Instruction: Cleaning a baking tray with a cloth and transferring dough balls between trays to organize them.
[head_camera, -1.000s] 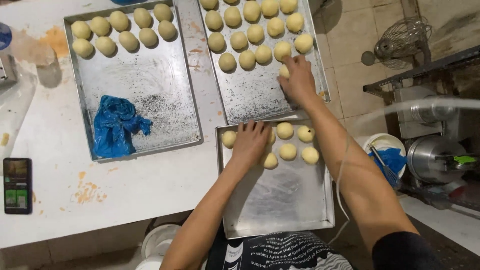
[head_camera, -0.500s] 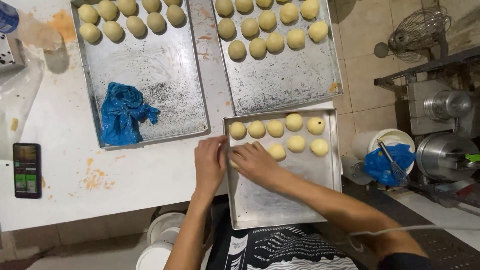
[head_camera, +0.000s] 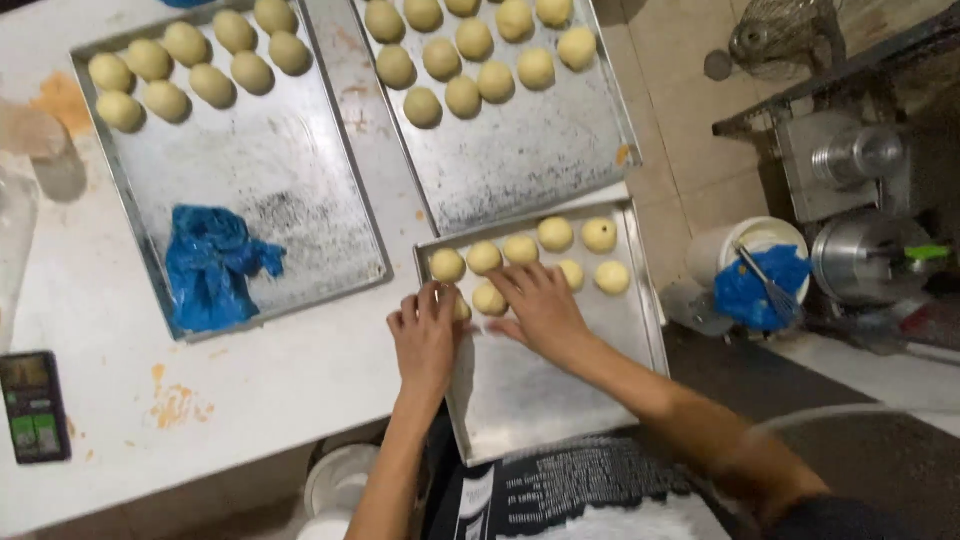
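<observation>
Now both hands are resting flat on the near tray (head_camera: 560, 400); left hand (head_camera: 425, 335) is covering a dough ball (head_camera: 461, 308), grip unclear; right hand (head_camera: 540, 308), fingers loose, is touching another ball (head_camera: 489, 298).

My counter (head_camera: 290, 385) is white, smeared with orange stains near its front edge. Three metal baking trays lie directly on it: a left tray (head_camera: 270, 180), a far tray (head_camera: 530, 160) just beside it, and a near tray (head_camera: 560, 370) that overhangs the counter's front edge toward me. A small dark device with a screen (head_camera: 33, 405) lies flat at the counter's left front corner.
</observation>
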